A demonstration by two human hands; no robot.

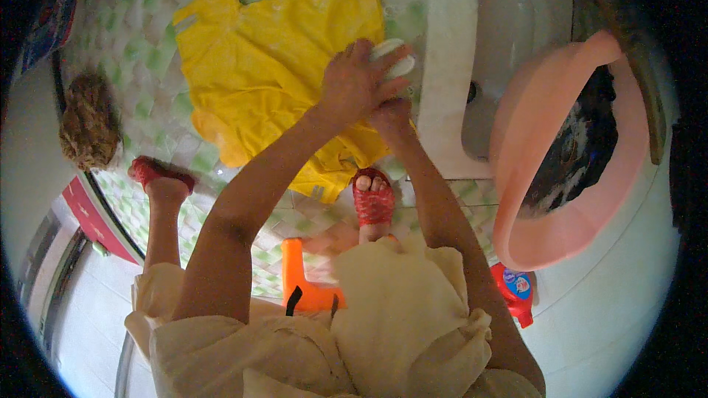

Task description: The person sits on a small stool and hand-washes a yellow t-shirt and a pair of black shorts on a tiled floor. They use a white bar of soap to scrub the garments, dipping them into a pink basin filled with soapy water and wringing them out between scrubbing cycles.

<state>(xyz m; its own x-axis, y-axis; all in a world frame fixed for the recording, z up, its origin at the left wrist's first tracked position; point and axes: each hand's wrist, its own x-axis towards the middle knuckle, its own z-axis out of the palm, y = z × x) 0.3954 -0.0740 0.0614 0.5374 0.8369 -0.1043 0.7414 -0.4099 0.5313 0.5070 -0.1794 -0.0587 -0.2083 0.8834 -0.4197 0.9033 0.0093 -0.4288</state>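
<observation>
A yellow garment [287, 55] lies spread and wrinkled on the tiled floor. Over its right side is my left hand [354, 80], its fingers lying across a white oval object [406, 66], perhaps soap or a brush. My right hand [392, 116] is close against the left one, at the garment's right edge; its fingers are largely hidden and its grip cannot be told. A paler yellow-orange part [213, 135] shows at the garment's lower left.
A squat toilet pan [498, 66] is to the right. Beside it a tilted pink basin [603, 237] holds dark wet cloth [575, 149]. A red bottle [514, 293] lies below. Brown crumpled cloth [88, 127] is at left, an orange plastic object [310, 293] near my red slipper [373, 202].
</observation>
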